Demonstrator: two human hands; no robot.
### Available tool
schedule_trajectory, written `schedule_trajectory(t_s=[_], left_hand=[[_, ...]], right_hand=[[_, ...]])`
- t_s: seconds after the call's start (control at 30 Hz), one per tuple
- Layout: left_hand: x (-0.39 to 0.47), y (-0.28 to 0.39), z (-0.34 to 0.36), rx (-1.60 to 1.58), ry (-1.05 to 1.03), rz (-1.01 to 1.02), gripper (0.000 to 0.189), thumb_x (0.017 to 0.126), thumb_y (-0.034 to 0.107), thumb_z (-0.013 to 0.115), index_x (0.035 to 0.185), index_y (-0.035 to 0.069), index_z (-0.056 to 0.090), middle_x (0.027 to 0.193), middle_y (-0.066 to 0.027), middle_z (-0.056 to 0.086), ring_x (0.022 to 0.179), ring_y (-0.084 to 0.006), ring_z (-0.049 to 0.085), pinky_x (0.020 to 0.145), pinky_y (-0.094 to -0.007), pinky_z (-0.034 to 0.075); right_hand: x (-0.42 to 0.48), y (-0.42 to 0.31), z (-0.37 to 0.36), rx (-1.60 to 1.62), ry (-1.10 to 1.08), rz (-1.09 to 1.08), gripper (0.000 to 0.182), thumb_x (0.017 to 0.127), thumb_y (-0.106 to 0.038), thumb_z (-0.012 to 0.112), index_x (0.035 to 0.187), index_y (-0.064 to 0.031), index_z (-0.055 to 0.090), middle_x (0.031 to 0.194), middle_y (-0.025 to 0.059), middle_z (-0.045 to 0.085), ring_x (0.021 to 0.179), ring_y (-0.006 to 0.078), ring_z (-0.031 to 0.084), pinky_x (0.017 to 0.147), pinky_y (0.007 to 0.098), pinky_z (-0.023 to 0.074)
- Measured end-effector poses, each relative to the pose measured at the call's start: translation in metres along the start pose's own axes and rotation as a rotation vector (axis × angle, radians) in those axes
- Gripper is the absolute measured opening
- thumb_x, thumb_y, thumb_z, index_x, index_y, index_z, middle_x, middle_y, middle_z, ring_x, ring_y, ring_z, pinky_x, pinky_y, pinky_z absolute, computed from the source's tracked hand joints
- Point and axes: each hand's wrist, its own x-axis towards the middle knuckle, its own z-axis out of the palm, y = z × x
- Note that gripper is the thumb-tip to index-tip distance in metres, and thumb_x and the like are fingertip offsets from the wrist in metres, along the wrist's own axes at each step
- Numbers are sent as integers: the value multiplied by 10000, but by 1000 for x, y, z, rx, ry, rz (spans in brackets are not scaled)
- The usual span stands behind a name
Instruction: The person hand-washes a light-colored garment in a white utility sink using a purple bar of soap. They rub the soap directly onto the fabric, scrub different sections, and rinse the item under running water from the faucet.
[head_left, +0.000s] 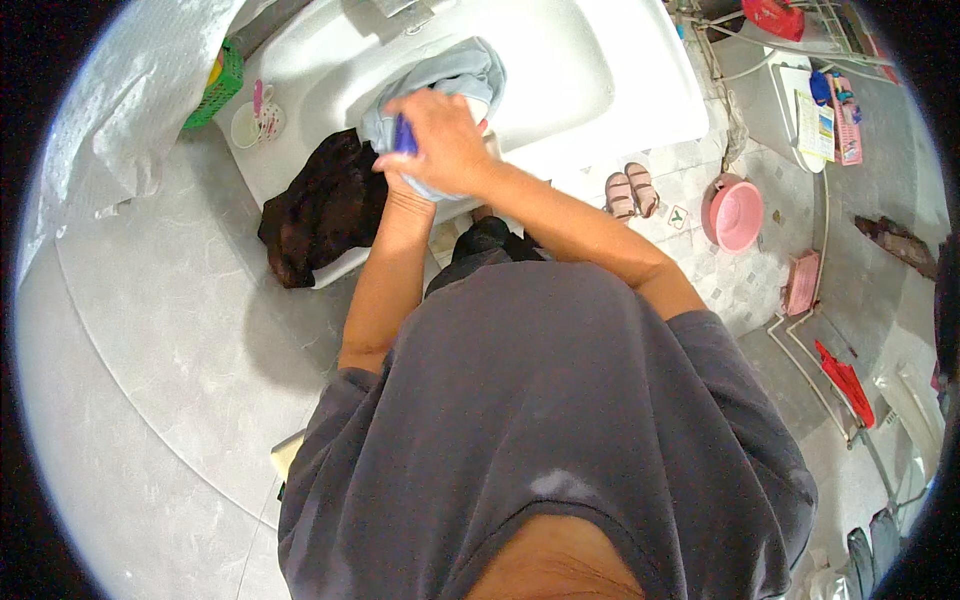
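Note:
My right hand (442, 139) is curled around a small purple-blue object (405, 135), blurred and too covered to name. Below it lies a wet-looking light blue garment (472, 64), bunched over the front edge of a white washbasin (555, 75). A bit of white and red shows beside my right fingers. Of my left hand (411, 191) only the wrist end is visible; the fingers are hidden under my right hand and the cloth. A dark brown or black garment (322, 210) drapes over the basin's left front rim, close to my left wrist.
A faucet (405, 9) stands at the basin's back. On its left corner are white cups (246, 126) and a green basket (217, 90). Sandals (631, 191) and a pink basin (736, 216) are on the tiled floor at right. A translucent curtain (142, 97) hangs at left.

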Motion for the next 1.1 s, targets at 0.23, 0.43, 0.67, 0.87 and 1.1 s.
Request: schedule_trajectory(t_s=[0.23,0.43,0.67,0.87,1.1], left_hand=[[1,-1,9,-141,-24,-58,668,952,536,357,1443,83,369,1456,-144,412,1334,-307,414,1131,-477,315],[17,-5,22,411,391,70,720,878,587,479,1368,60,453,1355,-137,515,1245,-292,508,1089,-439,388],[7,7,66,1503,83,261,582,953,435,408,1347,9,459,1353,-171,519,1210,-336,515,1057,-438,411],[11,39,13,170,211,-120,508,976,413,416,1331,61,508,1309,-171,577,1158,-341,579,1057,-435,407],[-30,48,-13,502,583,-156,576,1025,430,317,1385,-6,426,1368,-199,516,1276,-306,492,1098,-424,360]], right_hand=[[22,54,4,4,105,234,645,758,-508,719,1181,-50,555,1078,173,627,1012,322,603,877,449,395],[8,48,22,76,196,168,680,736,-492,745,1205,-56,516,1035,176,630,939,368,621,887,451,408],[1,107,-20,880,71,648,428,806,-140,634,1207,-61,505,1027,118,622,849,206,590,801,314,476],[-14,91,-8,939,-89,743,365,795,-47,627,1143,-111,543,851,21,555,683,118,513,617,264,440],[19,64,-48,873,93,637,272,830,-18,667,1055,-121,555,775,7,524,595,101,488,525,250,414]])
